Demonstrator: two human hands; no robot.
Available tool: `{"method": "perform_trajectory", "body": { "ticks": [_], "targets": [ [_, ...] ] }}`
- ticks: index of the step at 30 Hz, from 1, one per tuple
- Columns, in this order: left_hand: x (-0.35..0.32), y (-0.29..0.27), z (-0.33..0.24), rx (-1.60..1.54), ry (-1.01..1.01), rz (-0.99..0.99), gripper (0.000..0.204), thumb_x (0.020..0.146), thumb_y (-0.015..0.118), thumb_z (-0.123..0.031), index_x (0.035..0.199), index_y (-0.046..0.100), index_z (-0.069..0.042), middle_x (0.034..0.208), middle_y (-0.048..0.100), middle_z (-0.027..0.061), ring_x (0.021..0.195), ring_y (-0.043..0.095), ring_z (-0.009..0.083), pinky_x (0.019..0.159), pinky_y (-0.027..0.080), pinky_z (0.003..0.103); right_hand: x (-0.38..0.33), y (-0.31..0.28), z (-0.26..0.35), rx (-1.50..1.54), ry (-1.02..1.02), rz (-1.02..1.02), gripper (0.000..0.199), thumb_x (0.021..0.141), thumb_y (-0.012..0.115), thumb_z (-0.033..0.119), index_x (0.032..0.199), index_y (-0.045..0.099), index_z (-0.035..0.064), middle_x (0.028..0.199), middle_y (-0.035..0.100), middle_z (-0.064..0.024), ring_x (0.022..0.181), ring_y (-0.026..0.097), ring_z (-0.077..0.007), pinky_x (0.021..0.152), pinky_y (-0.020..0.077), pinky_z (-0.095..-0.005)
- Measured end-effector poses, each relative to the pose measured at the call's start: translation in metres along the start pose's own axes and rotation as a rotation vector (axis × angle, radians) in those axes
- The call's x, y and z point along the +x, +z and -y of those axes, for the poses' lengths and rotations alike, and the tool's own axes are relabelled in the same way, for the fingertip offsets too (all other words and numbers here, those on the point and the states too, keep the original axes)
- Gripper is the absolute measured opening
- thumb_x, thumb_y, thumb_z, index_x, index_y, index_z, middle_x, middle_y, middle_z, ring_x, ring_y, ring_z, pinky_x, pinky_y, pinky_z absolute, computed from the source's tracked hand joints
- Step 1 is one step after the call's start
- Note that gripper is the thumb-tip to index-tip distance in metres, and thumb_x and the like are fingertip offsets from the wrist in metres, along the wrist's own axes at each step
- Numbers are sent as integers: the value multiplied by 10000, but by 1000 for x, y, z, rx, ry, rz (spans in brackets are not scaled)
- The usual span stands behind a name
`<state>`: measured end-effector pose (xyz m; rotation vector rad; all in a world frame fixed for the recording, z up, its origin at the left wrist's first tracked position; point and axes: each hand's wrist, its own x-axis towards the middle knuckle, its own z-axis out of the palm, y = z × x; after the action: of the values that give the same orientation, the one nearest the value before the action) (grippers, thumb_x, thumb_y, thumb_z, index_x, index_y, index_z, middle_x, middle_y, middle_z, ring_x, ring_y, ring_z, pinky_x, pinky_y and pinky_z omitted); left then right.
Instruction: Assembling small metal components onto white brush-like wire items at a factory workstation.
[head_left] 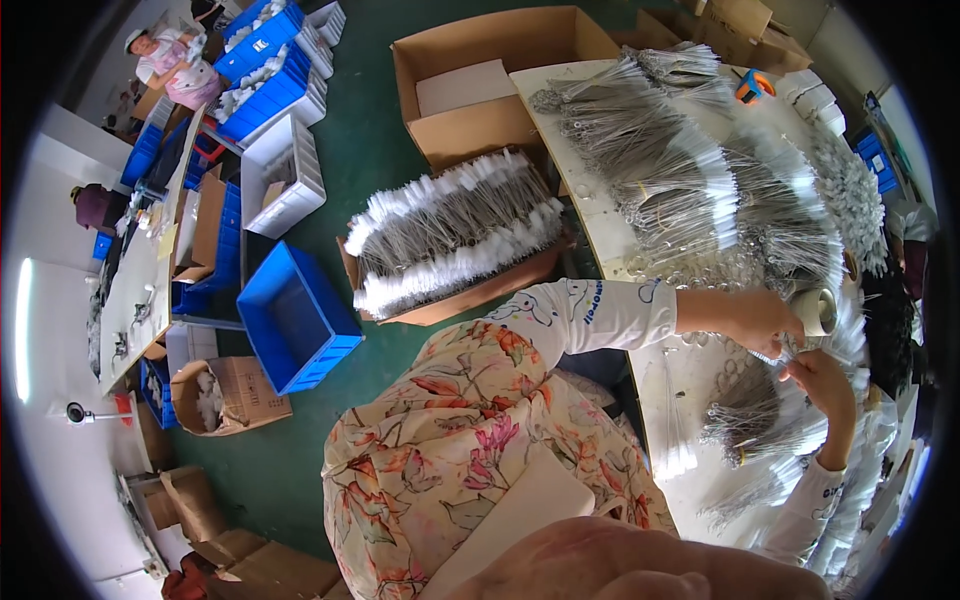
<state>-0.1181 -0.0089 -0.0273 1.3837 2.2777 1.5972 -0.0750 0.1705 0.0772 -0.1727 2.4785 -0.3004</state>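
Over the table (pixel 660 380), my left hand (pixel 757 320) and my right hand (pixel 825 388) meet with their fingers closed together. Something small and pale shows between the fingertips, too small to make out. Just beyond my left hand stands a whitish roll (pixel 815 312), perhaps tape. Beside my right hand lies a bundle of thin wire brushes (pixel 745 420) with looped ends. More bundles of wire brushes (pixel 680 200) with white bristle tips cover the far part of the table. Loose wire rings (pixel 715 268) lie among them.
A carton (pixel 455 235) packed with white-tipped brushes stands left of the table, with a larger open carton (pixel 500 70) behind it. An orange-and-blue tape dispenser (pixel 753 86) sits at the table's far end. A blue crate (pixel 300 320) rests farther left. A co-worker (pixel 180 65) stands at the upper left.
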Motion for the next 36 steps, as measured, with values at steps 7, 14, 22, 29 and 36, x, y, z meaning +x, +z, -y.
{"method": "perform_trajectory", "body": {
  "ticks": [7,14,22,29,36],
  "targets": [
    [4,5,4,-4,39,132,251,660,683,-266,900,668,-199,735,658,16,718,636,221,623,481,357,1,1,-3,123,83,82,271,862,543,259,820,674,26,529,431,17,480,400,-87,471,327,-249],
    [0,9,-11,220,102,-29,256,686,684,-291,921,662,-193,754,662,38,705,644,234,625,491,343,7,-3,-20,352,19,262,283,924,481,257,880,645,31,539,419,52,473,401,-69,436,293,-194],
    [-11,-20,2,234,225,35,301,711,679,-204,1009,642,-173,764,646,60,676,644,199,596,503,314,29,-13,-1,210,128,191,258,882,500,274,862,668,79,579,485,42,480,446,-112,454,351,-269],
    [-16,-47,61,178,-53,145,263,812,594,-311,857,650,-58,783,662,83,698,642,198,637,492,301,1,-20,-20,180,166,207,303,892,486,339,936,673,105,657,516,67,533,437,-85,463,369,-260],
    [-14,-63,42,-148,-495,108,333,928,479,-287,979,635,3,844,616,74,672,542,88,609,463,210,-7,32,-11,1364,-441,-378,262,970,388,268,871,539,78,797,542,-10,648,486,-85,586,421,-217]
  ]
}}
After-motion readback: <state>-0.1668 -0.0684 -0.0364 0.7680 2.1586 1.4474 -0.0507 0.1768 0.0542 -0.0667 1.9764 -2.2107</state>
